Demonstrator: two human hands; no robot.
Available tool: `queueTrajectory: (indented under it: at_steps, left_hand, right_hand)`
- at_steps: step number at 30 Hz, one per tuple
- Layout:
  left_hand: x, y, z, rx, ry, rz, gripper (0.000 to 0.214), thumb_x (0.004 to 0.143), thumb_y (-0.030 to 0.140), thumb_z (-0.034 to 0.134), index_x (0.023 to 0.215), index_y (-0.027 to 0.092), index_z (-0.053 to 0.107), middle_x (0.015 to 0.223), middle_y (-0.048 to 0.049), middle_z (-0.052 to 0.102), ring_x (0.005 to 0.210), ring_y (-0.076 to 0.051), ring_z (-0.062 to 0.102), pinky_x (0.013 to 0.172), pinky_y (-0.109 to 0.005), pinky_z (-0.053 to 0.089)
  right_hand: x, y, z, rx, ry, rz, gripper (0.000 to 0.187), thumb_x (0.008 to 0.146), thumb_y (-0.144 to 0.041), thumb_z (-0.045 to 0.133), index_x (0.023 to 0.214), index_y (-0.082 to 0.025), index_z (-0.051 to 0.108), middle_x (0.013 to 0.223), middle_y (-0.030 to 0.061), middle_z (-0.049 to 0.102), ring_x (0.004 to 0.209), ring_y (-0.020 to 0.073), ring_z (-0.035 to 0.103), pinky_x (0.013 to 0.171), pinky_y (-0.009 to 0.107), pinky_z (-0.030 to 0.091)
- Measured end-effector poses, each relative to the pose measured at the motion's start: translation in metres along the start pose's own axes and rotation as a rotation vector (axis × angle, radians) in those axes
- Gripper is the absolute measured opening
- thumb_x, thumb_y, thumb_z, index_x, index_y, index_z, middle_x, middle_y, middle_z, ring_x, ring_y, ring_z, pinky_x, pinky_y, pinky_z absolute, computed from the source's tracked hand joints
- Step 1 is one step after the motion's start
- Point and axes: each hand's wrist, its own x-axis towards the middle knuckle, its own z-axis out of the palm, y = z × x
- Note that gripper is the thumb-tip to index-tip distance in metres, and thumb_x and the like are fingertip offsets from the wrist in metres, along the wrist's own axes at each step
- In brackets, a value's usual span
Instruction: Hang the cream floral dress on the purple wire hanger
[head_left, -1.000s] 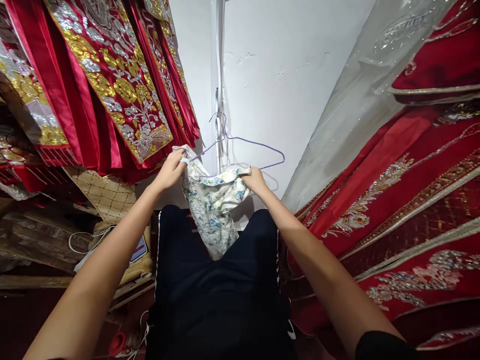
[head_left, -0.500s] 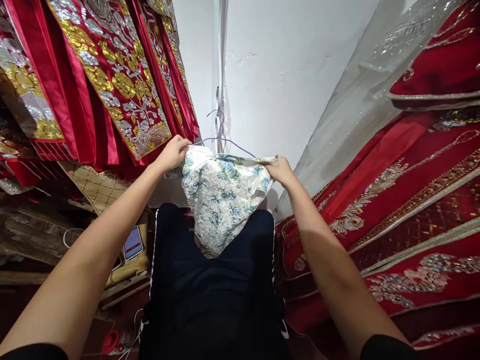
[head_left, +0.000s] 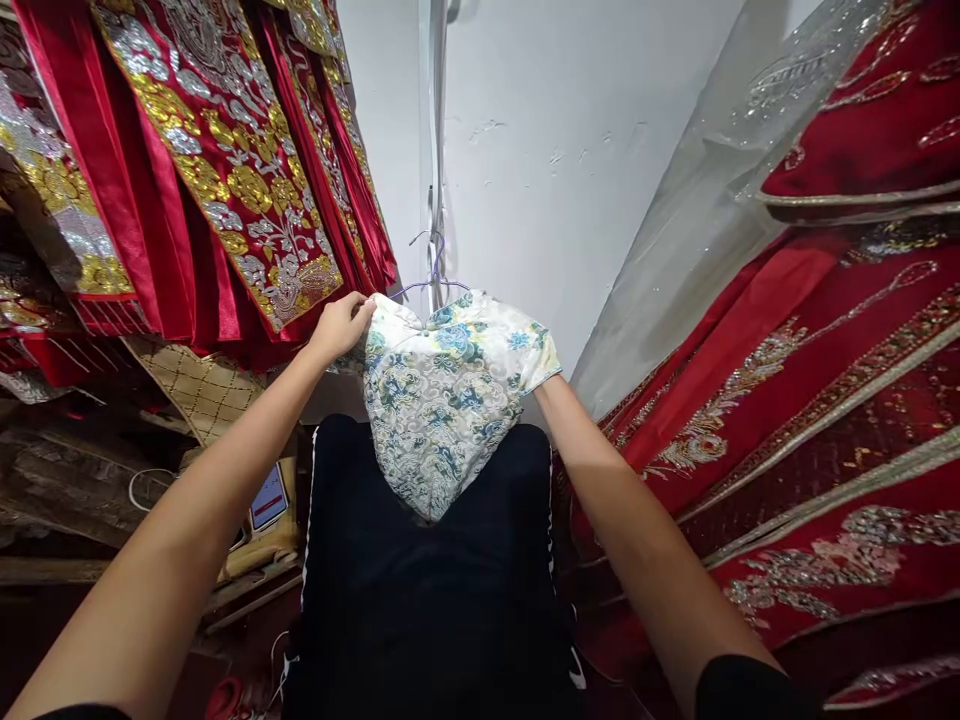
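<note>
A short-sleeved top (head_left: 442, 400), white with blue and green flowers, hangs on a thin purple wire hanger (head_left: 433, 283) in front of my knees. My left hand (head_left: 343, 325) is closed on the shoulder of the top at its left side, thumb and fingers pinched together by the neckline. On the other side, my right forearm (head_left: 577, 430) goes up into the sleeve (head_left: 541, 350). The cloth hides my right hand and its fingers. The hanger's hook shows above the collar, near a white upright pole (head_left: 431, 130).
Red garments (head_left: 262, 190) with gold and silver embroidery hang at the left. More red beaded garments (head_left: 787, 360) hang at the right beside a translucent cover (head_left: 697, 190). A phone (head_left: 270, 500) lies low on the left, on a wooden piece. A white wall (head_left: 540, 120) stands behind.
My right hand has gone from gripping the top's edge outside to inside the sleeve, which now spreads over it. My left hand keeps its hold, slightly lower.
</note>
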Motion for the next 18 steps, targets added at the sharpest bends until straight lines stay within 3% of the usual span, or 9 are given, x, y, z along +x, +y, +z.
queueTrajectory:
  at_steps: [3,6,8,11,13,15,18]
  left_hand:
    - [0.000,-0.004,-0.005,0.053,0.003,-0.056,0.036,0.091,0.052,0.054,0.090,0.018,0.065,0.079,-0.0069,0.068,0.074,-0.022,0.058,0.072,-0.030,0.041]
    - [0.010,0.004,-0.003,0.060,0.047,-0.001,0.031,0.093,0.046,0.052,0.088,0.018,0.065,0.081,-0.0068,0.065,0.078,-0.022,0.058,0.078,-0.033,0.044]
    - [0.019,0.020,-0.003,0.050,0.143,0.089,0.026,0.093,0.040,0.052,0.095,0.019,0.068,0.096,-0.0095,0.065,0.095,-0.025,0.059,0.089,-0.037,0.044]
    - [0.024,0.054,-0.008,-0.057,0.241,0.193,0.028,0.092,0.039,0.055,0.110,0.021,0.066,0.116,-0.0116,0.060,0.113,-0.027,0.054,0.098,-0.040,0.043]
    - [0.019,0.078,-0.013,-0.222,0.159,0.192,0.030,0.093,0.042,0.056,0.111,0.020,0.066,0.113,-0.0103,0.063,0.108,-0.024,0.056,0.095,-0.038,0.045]
    - [0.004,0.098,-0.015,-0.438,0.002,0.100,0.033,0.092,0.046,0.055,0.105,0.018,0.067,0.105,-0.0088,0.066,0.099,-0.022,0.058,0.087,-0.034,0.047]
    - [-0.036,0.117,-0.009,-0.740,-0.282,-0.171,0.033,0.085,0.045,0.061,0.098,0.016,0.069,0.100,-0.0088,0.068,0.091,-0.021,0.061,0.075,-0.030,0.048]
  right_hand:
    - [-0.001,-0.005,-0.018,0.110,-0.012,0.096,0.066,0.075,-0.082,0.059,0.094,-0.020,0.074,0.079,0.0097,0.074,0.081,0.0277,0.071,0.069,0.039,0.058]
    - [0.006,-0.015,-0.025,0.172,-0.068,0.179,0.055,0.066,-0.072,0.076,0.083,-0.019,0.072,0.067,0.0047,0.070,0.070,0.0243,0.069,0.060,0.033,0.055]
    - [0.011,-0.024,-0.025,0.191,-0.043,0.175,0.047,0.064,-0.062,0.083,0.074,-0.019,0.069,0.060,0.0026,0.066,0.064,0.0229,0.067,0.056,0.031,0.052]
    - [0.011,-0.039,-0.025,0.229,0.123,0.131,0.042,0.068,-0.057,0.080,0.066,-0.019,0.064,0.056,0.0032,0.062,0.064,0.0230,0.065,0.056,0.032,0.051]
    - [-0.003,-0.051,-0.022,0.232,0.173,0.088,0.039,0.073,-0.055,0.076,0.070,-0.019,0.063,0.062,0.0037,0.063,0.070,0.0233,0.066,0.061,0.032,0.052]
    - [-0.029,-0.064,-0.011,0.201,0.102,0.028,0.034,0.077,-0.053,0.073,0.077,-0.019,0.065,0.072,0.0035,0.066,0.079,0.0227,0.066,0.068,0.032,0.053]
    - [-0.083,-0.083,0.022,0.051,-0.256,-0.047,0.028,0.086,-0.048,0.067,0.086,-0.020,0.067,0.085,0.0028,0.068,0.086,0.0206,0.064,0.078,0.032,0.051]
